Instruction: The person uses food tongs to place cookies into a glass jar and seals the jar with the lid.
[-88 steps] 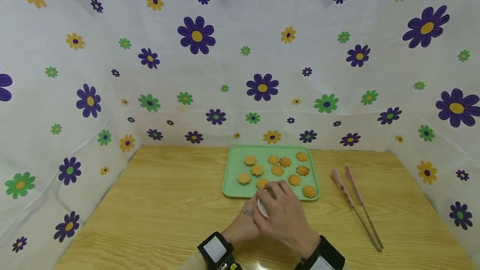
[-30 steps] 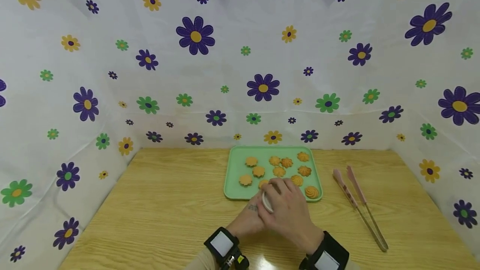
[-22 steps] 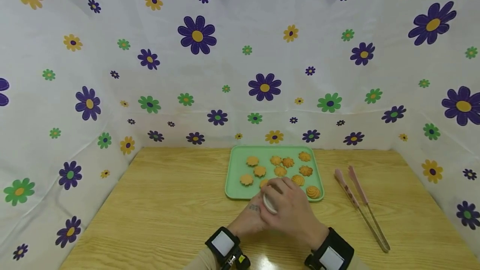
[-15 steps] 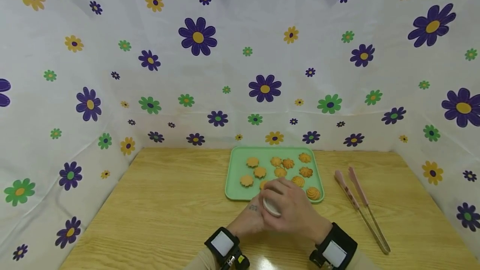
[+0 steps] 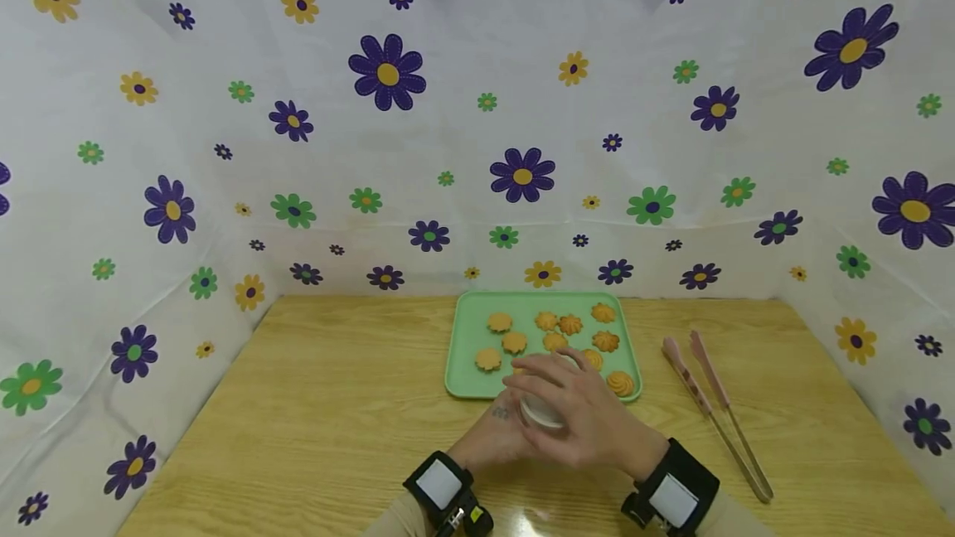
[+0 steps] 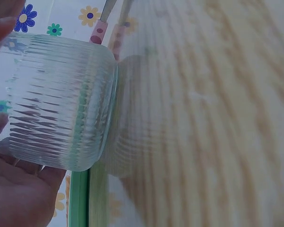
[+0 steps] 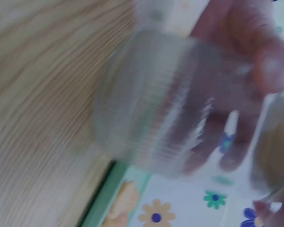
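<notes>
A clear ribbed glass jar (image 6: 61, 104) stands upright at the table's wooden top, in front of the tray; it is blurred in the right wrist view. My left hand (image 5: 496, 433) grips its side, with fingers seen through the glass (image 7: 156, 104) in the right wrist view. On the jar's mouth is a round pale lid (image 5: 542, 413), mostly covered by my right hand (image 5: 589, 417). The right fingers are bent over the far side of the lid, the thumb at its near edge. Whether the lid sits tight cannot be told.
Just beyond the hands lies a green tray (image 5: 466, 330) with several flower-shaped cookies (image 5: 515, 343). Pink-tipped metal tongs (image 5: 719, 417) lie to the right on the wooden table (image 5: 321, 413). A flower-print sheet (image 5: 462, 131) surrounds the table at the back and sides.
The right hand has turned on the lid, its wrist swinging outward to the right and its fingers spreading more. The left hand stays on the jar; tray and tongs keep their places.
</notes>
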### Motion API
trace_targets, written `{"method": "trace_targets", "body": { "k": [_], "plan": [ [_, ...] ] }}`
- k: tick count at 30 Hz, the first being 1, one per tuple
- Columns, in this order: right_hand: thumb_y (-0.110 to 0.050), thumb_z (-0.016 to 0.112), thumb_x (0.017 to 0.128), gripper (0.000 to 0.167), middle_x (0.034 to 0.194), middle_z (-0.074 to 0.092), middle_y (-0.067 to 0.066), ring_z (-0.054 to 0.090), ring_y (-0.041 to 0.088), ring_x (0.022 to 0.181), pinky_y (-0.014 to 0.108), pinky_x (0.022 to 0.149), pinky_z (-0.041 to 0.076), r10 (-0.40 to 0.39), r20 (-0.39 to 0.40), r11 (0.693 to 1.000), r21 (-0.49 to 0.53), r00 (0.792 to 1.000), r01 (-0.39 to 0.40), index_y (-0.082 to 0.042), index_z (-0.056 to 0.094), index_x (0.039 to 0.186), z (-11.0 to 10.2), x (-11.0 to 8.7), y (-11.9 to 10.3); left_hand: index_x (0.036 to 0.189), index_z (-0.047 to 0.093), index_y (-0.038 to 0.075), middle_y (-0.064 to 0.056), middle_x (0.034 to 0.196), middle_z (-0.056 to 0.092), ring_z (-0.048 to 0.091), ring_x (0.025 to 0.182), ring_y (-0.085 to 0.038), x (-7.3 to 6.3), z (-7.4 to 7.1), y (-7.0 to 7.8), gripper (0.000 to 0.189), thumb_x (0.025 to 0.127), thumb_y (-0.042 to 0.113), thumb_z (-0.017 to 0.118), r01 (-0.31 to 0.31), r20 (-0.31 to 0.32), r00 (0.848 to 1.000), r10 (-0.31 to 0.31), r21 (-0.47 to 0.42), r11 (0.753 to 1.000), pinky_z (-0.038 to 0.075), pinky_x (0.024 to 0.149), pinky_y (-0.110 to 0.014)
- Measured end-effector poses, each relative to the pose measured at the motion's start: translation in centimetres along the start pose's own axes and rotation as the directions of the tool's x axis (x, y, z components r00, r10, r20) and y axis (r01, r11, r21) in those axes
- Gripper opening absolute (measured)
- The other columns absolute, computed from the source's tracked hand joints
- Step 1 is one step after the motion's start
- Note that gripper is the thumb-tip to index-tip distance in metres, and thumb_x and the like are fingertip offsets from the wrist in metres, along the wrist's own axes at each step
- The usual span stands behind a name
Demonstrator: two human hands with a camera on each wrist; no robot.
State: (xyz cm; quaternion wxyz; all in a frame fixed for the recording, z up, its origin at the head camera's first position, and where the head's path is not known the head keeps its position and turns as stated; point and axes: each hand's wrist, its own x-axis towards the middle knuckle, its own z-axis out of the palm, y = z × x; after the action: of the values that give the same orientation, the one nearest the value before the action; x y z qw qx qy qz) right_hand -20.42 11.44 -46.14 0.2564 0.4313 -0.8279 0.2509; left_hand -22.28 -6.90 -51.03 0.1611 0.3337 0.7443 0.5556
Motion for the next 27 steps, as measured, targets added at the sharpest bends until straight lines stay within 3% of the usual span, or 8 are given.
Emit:
{"method": "trace_targets", "body": {
  "k": [4,8,11,14,15,19,27],
  "plan": [
    [-0.036,0.073,0.085,0.053,0.137,0.062,0.007,0.058,0.028,0.125,0.059,0.096,0.047,0.145,-0.075,0.981,-0.116,0.987,-0.153,-0.019,0.063,0.135,0.3,-0.1,-1.8,0.159,0.022,0.002,-0.018,0.153,0.043,0.049,0.137,-0.030,-0.1,0.1,0.1,0.092,0.087,0.014,0.079,0.001,-0.025,1.000,0.003,0.149,0.989,0.045,0.110,-0.034],
    [-0.042,0.070,0.089,0.047,0.121,0.067,0.010,0.062,0.032,0.108,0.050,0.081,0.054,0.250,-0.139,0.924,-0.260,0.958,-0.279,-0.012,0.067,0.124,1.5,0.0,-3.6,0.159,0.018,-0.004,-0.023,0.161,0.031,0.038,0.146,-0.038,-0.4,0.2,0.1,0.089,0.092,0.015,0.073,-0.067,-0.024,0.997,0.079,0.328,0.942,0.037,0.119,-0.046],
    [-0.039,0.071,0.090,0.031,0.108,0.067,0.007,0.062,0.031,0.097,0.048,0.076,0.055,0.276,-0.176,0.899,-0.301,0.945,-0.319,-0.016,0.070,0.109,2.2,0.2,-3.8,0.158,0.024,-0.004,-0.022,0.159,0.037,0.040,0.145,-0.036,-0.4,0.2,0.0,0.077,0.097,0.015,0.068,-0.121,-0.014,0.991,0.133,0.327,0.937,0.037,0.119,-0.043],
    [-0.034,0.073,0.089,0.016,0.103,0.067,0.005,0.062,0.030,0.092,0.047,0.073,0.055,0.269,-0.202,0.893,-0.313,0.942,-0.322,-0.020,0.070,0.098,2.4,0.4,-3.5,0.158,0.022,-0.005,-0.022,0.158,0.037,0.039,0.146,-0.034,-0.4,0.2,0.0,0.074,0.100,0.017,0.064,-0.111,-0.017,0.992,0.121,0.295,0.949,0.037,0.119,-0.036],
    [-0.033,0.072,0.089,0.014,0.103,0.067,0.005,0.062,0.030,0.092,0.047,0.073,0.055,0.260,-0.203,0.894,-0.319,0.944,-0.315,-0.021,0.070,0.096,2.4,0.4,-3.4,0.159,0.020,-0.004,-0.021,0.159,0.037,0.040,0.145,-0.032,-0.4,0.2,0.0,0.076,0.100,0.016,0.064,-0.081,-0.024,0.996,0.090,0.253,0.964,0.037,0.118,-0.033],
    [-0.031,0.070,0.089,0.011,0.103,0.067,0.005,0.061,0.028,0.092,0.045,0.072,0.056,0.231,-0.198,0.899,-0.331,0.953,-0.287,-0.022,0.071,0.095,2.3,0.5,-3.0,0.160,0.012,-0.003,-0.021,0.162,0.030,0.035,0.147,-0.032,-0.3,0.1,0.0,0.085,0.098,0.017,0.066,0.000,-0.045,0.999,0.009,0.198,0.980,0.035,0.119,-0.031],
    [-0.030,0.071,0.086,0.007,0.102,0.068,0.000,0.062,0.023,0.093,0.040,0.073,0.056,0.158,-0.160,0.942,-0.272,0.974,-0.197,-0.024,0.071,0.090,1.8,0.3,-2.1,0.161,0.023,0.002,-0.015,0.163,0.033,0.037,0.148,-0.027,-0.1,0.1,0.0,0.076,0.099,0.019,0.066,-0.048,0.010,0.999,0.047,0.255,0.966,0.035,0.120,-0.033]
  ]
}}
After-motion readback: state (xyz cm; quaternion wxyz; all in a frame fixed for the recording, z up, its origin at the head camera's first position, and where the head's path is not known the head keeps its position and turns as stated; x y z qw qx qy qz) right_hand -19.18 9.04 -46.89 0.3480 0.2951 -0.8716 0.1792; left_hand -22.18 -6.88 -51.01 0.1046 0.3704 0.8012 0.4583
